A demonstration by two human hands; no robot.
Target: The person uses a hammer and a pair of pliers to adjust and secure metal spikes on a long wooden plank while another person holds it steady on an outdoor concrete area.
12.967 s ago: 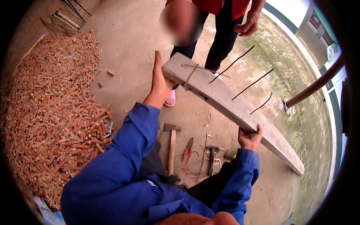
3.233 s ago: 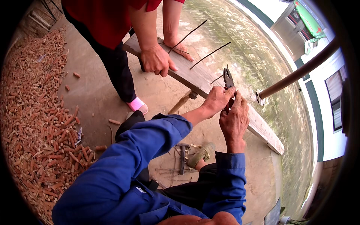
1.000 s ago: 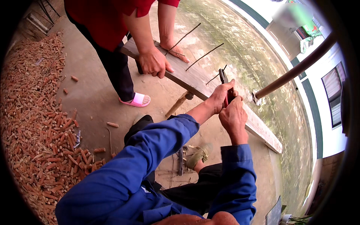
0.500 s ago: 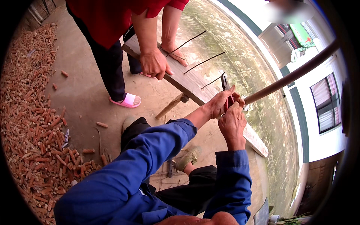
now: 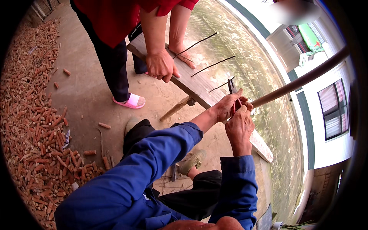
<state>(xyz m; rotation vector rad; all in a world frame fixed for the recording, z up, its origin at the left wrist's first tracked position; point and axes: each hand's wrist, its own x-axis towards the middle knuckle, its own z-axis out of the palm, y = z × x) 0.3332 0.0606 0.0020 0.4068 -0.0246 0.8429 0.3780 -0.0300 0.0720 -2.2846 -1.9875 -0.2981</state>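
Note:
A pair of pliers (image 5: 232,86) with red handles is gripped by my left hand (image 5: 223,108), fingers closed around it. My right hand (image 5: 240,129) is closed just below, against the pliers' handles; its exact hold is partly hidden. The dark jaws point away from me, by the nearest of three thin dark rods (image 5: 214,67) that stick up from a wooden bench (image 5: 199,89). A long brown pole (image 5: 303,81) reaches from the upper right down to my fingers, and whether they hold its end is hidden.
A person in a red top (image 5: 103,19) stands across the bench, one hand (image 5: 161,67) closed at its edge, the other (image 5: 183,55) flat on it. A heap of corncobs (image 5: 34,126) covers the ground at left. A white wall (image 5: 306,126) stands at right.
The view has shifted slightly, so bench, rods and co-worker appear a little lower and further right. The pliers remain in my hands, their jaws still beside the nearest rod.

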